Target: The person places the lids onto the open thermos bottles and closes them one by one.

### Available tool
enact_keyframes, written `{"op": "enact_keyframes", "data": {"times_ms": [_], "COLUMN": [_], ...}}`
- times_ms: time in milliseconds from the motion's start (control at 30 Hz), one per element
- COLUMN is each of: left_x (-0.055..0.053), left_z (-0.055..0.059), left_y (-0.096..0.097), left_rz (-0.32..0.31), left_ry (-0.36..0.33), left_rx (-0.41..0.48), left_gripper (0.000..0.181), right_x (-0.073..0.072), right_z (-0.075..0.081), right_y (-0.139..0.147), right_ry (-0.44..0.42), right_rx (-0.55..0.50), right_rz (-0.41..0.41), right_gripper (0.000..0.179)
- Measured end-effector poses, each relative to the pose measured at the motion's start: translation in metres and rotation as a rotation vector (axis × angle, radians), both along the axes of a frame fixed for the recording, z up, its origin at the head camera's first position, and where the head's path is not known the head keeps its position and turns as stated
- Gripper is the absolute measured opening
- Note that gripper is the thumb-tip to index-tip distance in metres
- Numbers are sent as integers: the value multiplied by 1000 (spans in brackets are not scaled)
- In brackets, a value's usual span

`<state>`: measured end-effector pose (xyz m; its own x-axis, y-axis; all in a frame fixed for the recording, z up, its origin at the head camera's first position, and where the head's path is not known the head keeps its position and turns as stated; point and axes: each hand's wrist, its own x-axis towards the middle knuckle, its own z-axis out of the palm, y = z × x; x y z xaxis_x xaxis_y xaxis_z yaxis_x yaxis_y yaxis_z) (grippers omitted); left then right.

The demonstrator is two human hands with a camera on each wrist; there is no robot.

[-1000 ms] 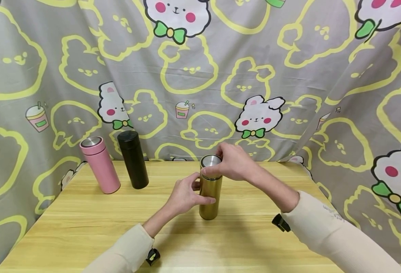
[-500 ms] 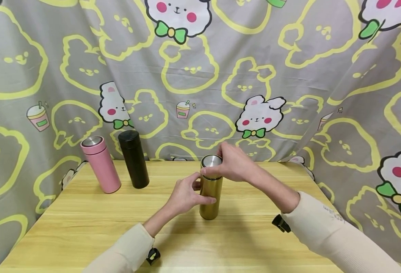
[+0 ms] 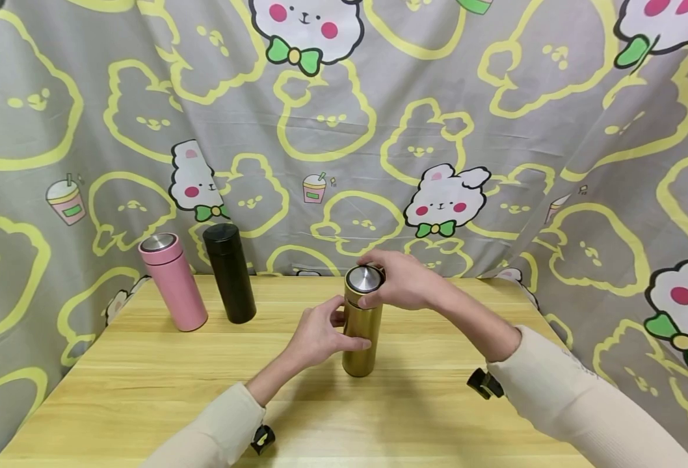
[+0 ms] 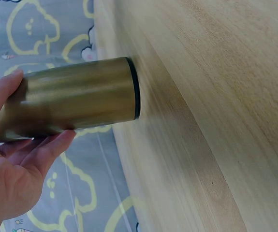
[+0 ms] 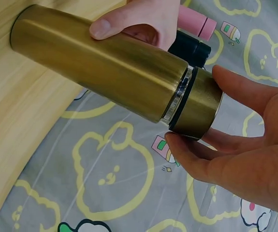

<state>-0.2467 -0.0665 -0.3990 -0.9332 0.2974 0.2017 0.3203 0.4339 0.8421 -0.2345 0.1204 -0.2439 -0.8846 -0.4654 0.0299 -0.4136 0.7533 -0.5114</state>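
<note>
A gold thermos flask (image 3: 360, 341) stands upright on the wooden table. My left hand (image 3: 315, 335) grips its body, with the thumb across the front and the fingers behind. In the left wrist view the black-edged base of the flask meets the tabletop. My right hand (image 3: 405, 281) holds the gold lid (image 5: 197, 104) between thumb and fingers, leaving the silver top disc (image 3: 365, 278) uncovered. A narrow band of bright metal (image 5: 178, 96) shows between lid and body in the right wrist view. Some right fingers are hidden behind the lid in the head view.
A pink thermos flask (image 3: 175, 286) and a black one (image 3: 230, 276) stand side by side at the back left of the table (image 3: 162, 390). Behind and around the table hangs a grey curtain (image 3: 344, 175) with cartoon prints.
My right hand has turned counterclockwise at the lid: its thumb has moved rightward along the front, its fingertips leftward at the back. My left hand and the flask body have stayed put.
</note>
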Motion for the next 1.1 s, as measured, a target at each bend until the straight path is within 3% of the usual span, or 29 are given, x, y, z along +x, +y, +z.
{"op": "enact_keyframes", "data": {"times_ms": [733, 1100], "left_x": [0, 0], "left_z": [0, 0], "left_y": [-1, -2], "left_rz": [3, 8], "left_ry": [1, -8], "left_rx": [-15, -20], "left_gripper": [55, 71], "right_x": [1, 0], "right_z": [-9, -14], "right_y": [-4, -5], "right_ry": [64, 103], "right_rx": [-18, -3], "right_rz": [-106, -128], "right_gripper": [61, 58]}}
